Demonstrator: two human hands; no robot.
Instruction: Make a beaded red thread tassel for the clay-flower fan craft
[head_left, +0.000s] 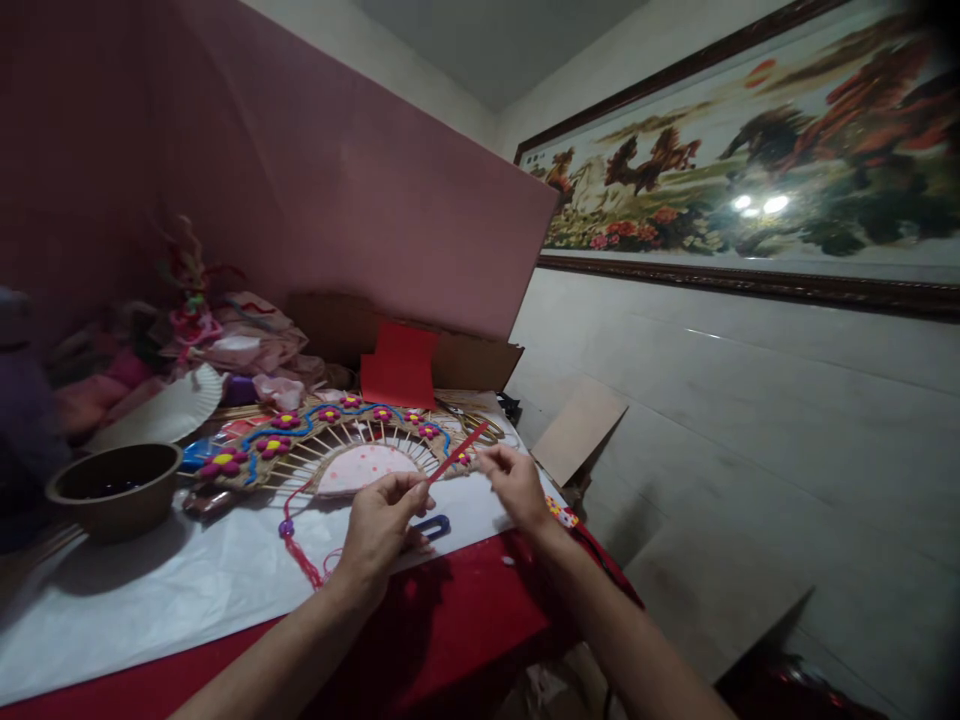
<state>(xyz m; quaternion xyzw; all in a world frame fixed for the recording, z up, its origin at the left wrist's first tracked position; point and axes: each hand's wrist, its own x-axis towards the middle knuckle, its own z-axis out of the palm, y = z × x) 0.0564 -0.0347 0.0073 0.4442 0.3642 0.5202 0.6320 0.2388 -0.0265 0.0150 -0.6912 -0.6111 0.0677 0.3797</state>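
My left hand (384,522) pinches the lower end of a narrow red strip (459,452), which slants up to the right. Close under these fingers is a dark blue loop (442,525), perhaps a scissors handle; whether the hand holds it or it lies on the white paper (474,500), I cannot tell. My right hand (516,487) is just right of the strip, its fingers curled together, and anything between them is hidden. Beyond both hands lies a fan-shaped craft piece (322,442) with thin sticks, pink flowers and a blue wavy line. A red tassel (300,560) hangs from it.
A dark bowl (116,490) stands at the left on a white sheet (150,610) over a red cloth (480,610). Gold-handled scissors (480,425) and red paper (401,365) lie behind the fan. Cardboard (476,362) lines the back; a tiled wall (720,420) rises right.
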